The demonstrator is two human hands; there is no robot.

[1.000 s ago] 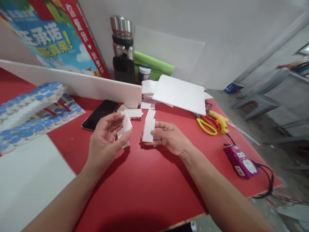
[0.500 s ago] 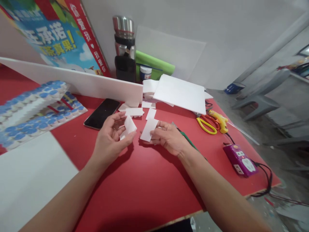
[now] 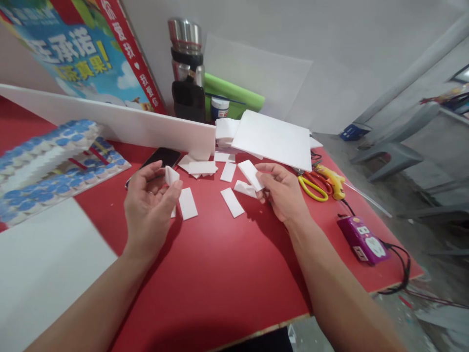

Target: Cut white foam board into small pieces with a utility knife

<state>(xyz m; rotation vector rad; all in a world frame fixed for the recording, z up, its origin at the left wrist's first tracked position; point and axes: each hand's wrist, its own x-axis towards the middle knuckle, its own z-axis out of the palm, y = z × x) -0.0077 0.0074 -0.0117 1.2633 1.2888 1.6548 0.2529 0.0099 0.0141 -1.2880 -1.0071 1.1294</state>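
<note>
My left hand [image 3: 148,203] is closed on a small white folded-looking piece [image 3: 171,175], pinched between thumb and fingers. Over on the other side, my right hand [image 3: 280,190] grips a flat white rectangular strip [image 3: 251,174] at its lower end. Between the hands, two white rectangles lie on the red table [image 3: 205,274]: one strip [image 3: 188,203] beside my left fingers and another strip [image 3: 232,202] nearer the right hand. A bent white piece [image 3: 245,188] rests just behind my right fingertips. Further back are a small white rectangle [image 3: 228,172] and a little pile of white pieces [image 3: 202,168].
A phone [image 3: 163,157] lies behind my left hand. White sheets [image 3: 274,139] are stacked at the back. To the right are yellow-handled scissors [image 3: 313,189], a yellow glue gun [image 3: 331,181] and a purple power strip [image 3: 362,240]. A blue-and-white craft model [image 3: 54,166] stands left.
My hands have moved apart, the left one leftward and the right one rightward, each still holding a white piece. White strips now show on the table between them.
</note>
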